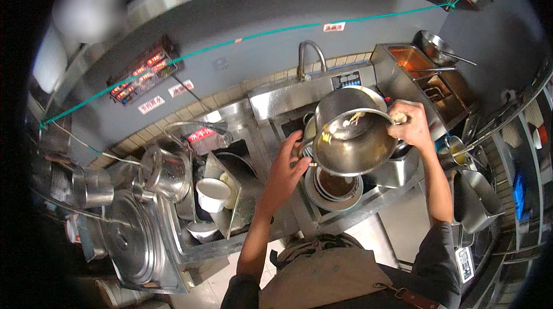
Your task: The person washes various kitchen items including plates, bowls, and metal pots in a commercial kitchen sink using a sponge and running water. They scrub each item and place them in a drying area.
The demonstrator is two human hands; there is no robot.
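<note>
A: The two hands, what do they hold?

B: The right hand (pixel 412 123) is closed on the right side of a metal pot (pixel 358 150). The left hand (pixel 281 169) has its fingers and thumb parted at the left side of it; I cannot tell if they press firmly.

A: And where is this pot?

B: It is held up over the sink (pixel 377 203), tilted, with its mouth toward the person. Yellow scraps (pixel 326 137) stick inside, near the rim. Under it is a stack of bowls (pixel 355 192), and the upper one looks brown inside.

A: What could go wrong from here?

B: In my judgement, the left side is the weaker one. If the right hand slips — greasy metal could cause this — the pot may turn and fall upon the bowls, and they could chip.

A: Only this?

B: Also, with more tilt, the scraps could slide down among the bowls. A wide swing backward might knock the faucet (pixel 301 64).
</note>
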